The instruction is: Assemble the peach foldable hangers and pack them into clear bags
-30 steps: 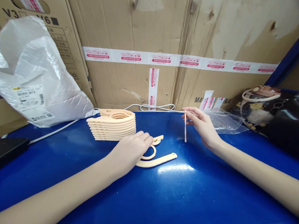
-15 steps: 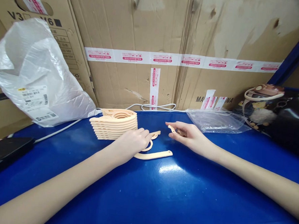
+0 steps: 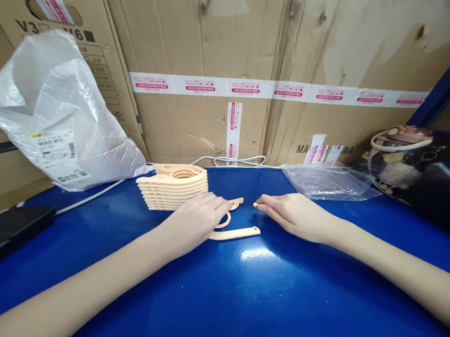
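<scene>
Just left of the left hand we have the stack of cream pieces (image 3: 170, 190), so near the knuckles that, we judge, a leftward nudge could slide its layers out of line. The left hand (image 3: 199, 212) lies curled over the curved cream piece (image 3: 238, 234) on the desk (image 3: 217, 300); we see the piece's arm reaching out to the right of the fingers, but cannot tell whether they grip it or only press. If they only press, a sideways push could skid it over the glossy surface. Farther right, the right hand (image 3: 298, 216) is pinched narrow around a small cream part (image 3: 255, 205), only its tip showing beyond the fingertips; a loose pinch could let it drop.
</scene>
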`<control>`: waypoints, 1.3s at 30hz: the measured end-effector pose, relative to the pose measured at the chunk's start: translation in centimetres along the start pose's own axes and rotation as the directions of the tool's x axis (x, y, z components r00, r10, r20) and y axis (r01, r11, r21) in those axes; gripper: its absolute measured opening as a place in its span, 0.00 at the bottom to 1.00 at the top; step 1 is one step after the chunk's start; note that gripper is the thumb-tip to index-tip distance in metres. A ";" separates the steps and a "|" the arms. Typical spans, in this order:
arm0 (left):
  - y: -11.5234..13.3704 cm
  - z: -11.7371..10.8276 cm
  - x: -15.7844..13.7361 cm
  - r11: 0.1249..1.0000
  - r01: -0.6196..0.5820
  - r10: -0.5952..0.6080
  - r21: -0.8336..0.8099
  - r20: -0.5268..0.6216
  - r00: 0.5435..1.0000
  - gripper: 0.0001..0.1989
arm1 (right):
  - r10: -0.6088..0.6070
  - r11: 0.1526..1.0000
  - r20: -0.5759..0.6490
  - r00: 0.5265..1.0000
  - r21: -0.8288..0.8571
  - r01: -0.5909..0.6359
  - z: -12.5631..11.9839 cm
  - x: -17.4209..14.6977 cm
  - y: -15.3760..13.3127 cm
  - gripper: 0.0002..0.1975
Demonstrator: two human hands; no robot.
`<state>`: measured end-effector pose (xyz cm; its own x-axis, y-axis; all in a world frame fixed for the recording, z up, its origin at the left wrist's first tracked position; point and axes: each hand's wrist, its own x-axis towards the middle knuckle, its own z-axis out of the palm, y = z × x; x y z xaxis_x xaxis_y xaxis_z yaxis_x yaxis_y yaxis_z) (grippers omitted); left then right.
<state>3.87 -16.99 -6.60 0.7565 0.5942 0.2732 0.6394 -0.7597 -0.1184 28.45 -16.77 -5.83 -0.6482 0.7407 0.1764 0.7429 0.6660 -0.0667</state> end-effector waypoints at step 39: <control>1.8 0.7 -0.5 0.769 0.101 -0.105 -0.631 0.031 0.994 0.10 | -0.104 0.984 -0.016 0.994 -0.145 0.100 0.4 -0.9 -1.6 0.18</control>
<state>4.79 -18.47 -7.59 0.6891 0.6787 0.2541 0.4818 -0.6909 0.5389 27.81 -18.49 -6.26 -0.7190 0.6662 0.1981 0.6905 0.7172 0.0941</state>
